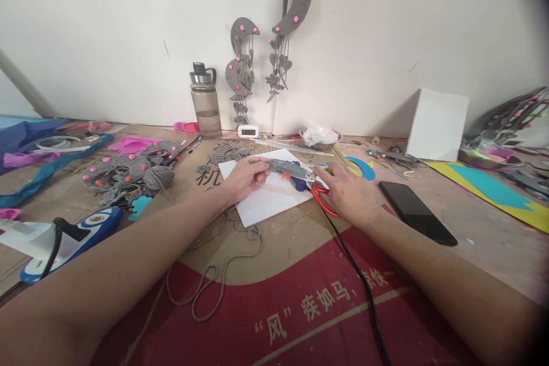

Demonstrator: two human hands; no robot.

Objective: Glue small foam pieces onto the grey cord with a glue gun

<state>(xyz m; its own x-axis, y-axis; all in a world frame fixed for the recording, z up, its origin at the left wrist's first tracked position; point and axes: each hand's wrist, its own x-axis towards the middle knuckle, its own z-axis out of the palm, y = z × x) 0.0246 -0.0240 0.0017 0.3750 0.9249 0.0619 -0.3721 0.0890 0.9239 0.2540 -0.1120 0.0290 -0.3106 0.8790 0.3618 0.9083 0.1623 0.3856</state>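
Note:
My right hand (pixel 349 191) is closed around a pair of scissors (pixel 298 171) with red handles, whose blades point left above a white sheet (pixel 270 200). At the blade tips, the thumb and fingers of my left hand (pixel 249 177) pinch something grey; it is too small and covered to name. Partly hidden under the scissors is a dark blue object (pixel 299 184) with orange-red beside it. A black cable (pixel 358 269) runs from near there toward me. Loose grey yarn (pixel 223 274) trails in loops below my left hand.
A phone (pixel 416 211) lies right of my right hand. Left are a blue-and-white tool (pixel 81 234) and grey felt pieces with a yarn ball (pixel 158 178). A bottle (pixel 206 103), small clock (pixel 248 131) and bowl (pixel 319 136) stand at the back, below hanging grey moons (pixel 302 0).

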